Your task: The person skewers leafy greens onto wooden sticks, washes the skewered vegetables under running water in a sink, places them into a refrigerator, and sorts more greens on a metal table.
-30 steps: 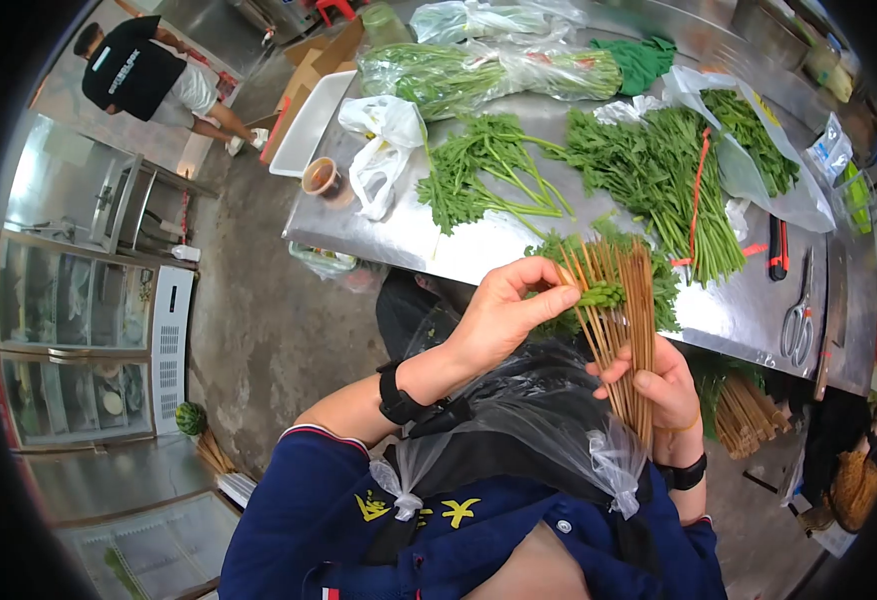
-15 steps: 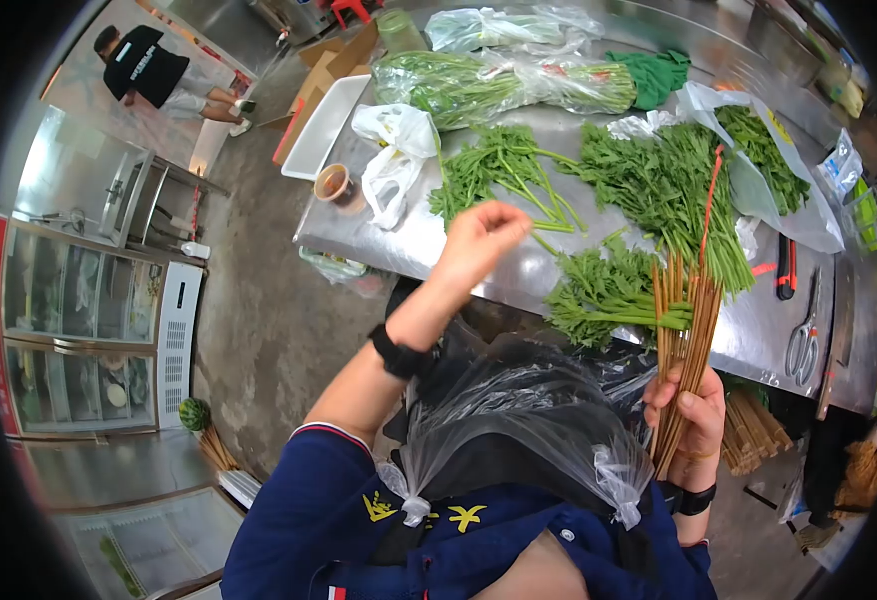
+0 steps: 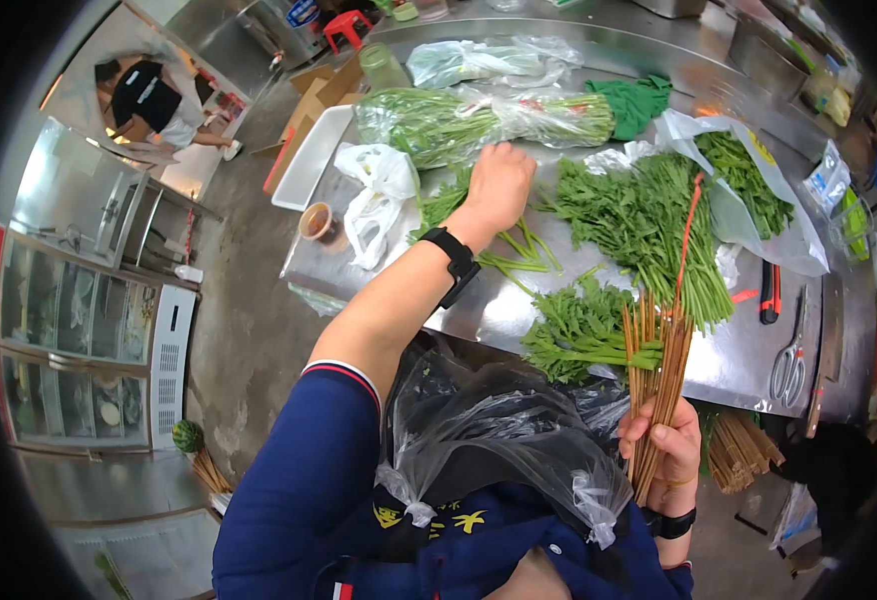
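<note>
My right hand (image 3: 667, 440) is wrapped round a bundle of thin brown wooden skewers (image 3: 659, 385). Stalks of leafy greens (image 3: 584, 330) lie against the skewers' upper part; whether they are pierced cannot be told. Over a smaller pile of loose green stems (image 3: 529, 245), my left hand (image 3: 502, 185) shows its back, with fingers curled downward and tips hidden, so anything in them is out of sight. A larger heap of leafy greens (image 3: 634, 210) sits to the right of that hand, with a red strip (image 3: 692, 235) running across it to the skewers.
Bagged greens (image 3: 489, 118) and a green cloth (image 3: 631, 103) lie along the table's back. A white bag (image 3: 374, 195), sauce cup (image 3: 316, 221) and white tray (image 3: 314, 155) stand left. Rightward are a box cutter (image 3: 770, 292) and scissors (image 3: 790, 365). A person (image 3: 149, 105) is far left.
My left hand has moved forward and slightly right, from the table's near side to over the loose stems. My right hand keeps its hold on the skewers. The distant person now bends forward.
</note>
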### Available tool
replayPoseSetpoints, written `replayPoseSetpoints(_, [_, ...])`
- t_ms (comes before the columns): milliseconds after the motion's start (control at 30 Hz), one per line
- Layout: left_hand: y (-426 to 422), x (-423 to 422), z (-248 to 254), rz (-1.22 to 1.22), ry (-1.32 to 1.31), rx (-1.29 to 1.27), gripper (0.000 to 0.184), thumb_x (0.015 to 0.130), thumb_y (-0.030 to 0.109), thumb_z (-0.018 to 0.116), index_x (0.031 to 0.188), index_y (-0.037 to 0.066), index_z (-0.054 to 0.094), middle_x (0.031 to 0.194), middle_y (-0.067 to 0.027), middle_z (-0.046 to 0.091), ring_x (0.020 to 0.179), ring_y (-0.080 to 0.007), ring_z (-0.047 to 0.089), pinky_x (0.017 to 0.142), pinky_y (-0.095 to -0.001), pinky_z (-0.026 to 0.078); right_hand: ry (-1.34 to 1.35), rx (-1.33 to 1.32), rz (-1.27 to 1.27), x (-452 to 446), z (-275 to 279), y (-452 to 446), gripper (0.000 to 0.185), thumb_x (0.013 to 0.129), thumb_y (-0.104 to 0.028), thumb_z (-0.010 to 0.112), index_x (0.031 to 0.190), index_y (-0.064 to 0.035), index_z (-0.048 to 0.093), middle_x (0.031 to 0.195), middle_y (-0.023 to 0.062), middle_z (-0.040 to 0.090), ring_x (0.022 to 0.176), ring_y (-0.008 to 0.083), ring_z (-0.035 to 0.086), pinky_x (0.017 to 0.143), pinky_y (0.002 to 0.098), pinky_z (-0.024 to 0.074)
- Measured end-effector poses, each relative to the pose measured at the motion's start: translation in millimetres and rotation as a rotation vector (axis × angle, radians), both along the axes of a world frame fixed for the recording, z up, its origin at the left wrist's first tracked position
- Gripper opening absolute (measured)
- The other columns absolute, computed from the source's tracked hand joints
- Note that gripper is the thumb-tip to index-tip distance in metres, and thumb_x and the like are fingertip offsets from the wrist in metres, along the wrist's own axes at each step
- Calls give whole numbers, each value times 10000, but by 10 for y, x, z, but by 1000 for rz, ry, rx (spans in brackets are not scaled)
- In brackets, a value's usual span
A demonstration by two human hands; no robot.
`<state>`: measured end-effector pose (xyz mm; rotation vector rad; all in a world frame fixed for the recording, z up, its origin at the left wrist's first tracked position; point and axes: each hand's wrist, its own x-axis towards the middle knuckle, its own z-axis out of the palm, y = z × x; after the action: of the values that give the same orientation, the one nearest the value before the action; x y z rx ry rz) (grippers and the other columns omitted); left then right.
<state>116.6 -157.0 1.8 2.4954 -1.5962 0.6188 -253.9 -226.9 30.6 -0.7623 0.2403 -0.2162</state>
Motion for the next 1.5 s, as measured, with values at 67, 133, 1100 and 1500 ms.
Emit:
replayPoseSetpoints(67, [95, 13, 273, -15, 95, -315, 31, 671, 113, 589, 681, 91, 570, 713, -63, 571, 779, -248, 528, 714, -376, 371, -13, 2, 21, 29, -14, 25, 255, 703, -95, 567, 917, 40, 540, 763, 147, 608, 599, 235, 574, 712, 370, 479])
replayPoseSetpoints(133, [212, 37, 496, -10, 104, -413, 89, 669, 101, 627, 721, 82, 557, 701, -72, 587, 712, -242, 565, 688, -368, 404, 15, -23, 34, 36, -7, 61, 262, 704, -109, 571, 918, 38, 543, 770, 157, 607, 596, 232, 574, 728, 376, 474])
replayPoseSetpoints(1100, [1264, -1543, 880, -92, 2039, -587, 220, 845, 158, 552, 970, -16, 602, 776, -20, 588, 642, -58, 485, 580, -195, 404, 286, -509, 115, 203, 250, 344, 137, 696, -43, 665, 793, -5, 576, 664, -5, 560, 571, 46, 509, 522, 188, 408])
replayPoseSetpoints(1500, [1319, -1619, 839, -64, 2111, -608, 220, 839, 196, 570, 900, -10, 619, 870, -79, 613, 688, -71, 504, 620, -211, 415, 303, -547, 186, 244, 227, 396, 154, 695, -47, 679, 809, -7, 584, 674, -21, 562, 595, 31, 499, 543, 179, 407])
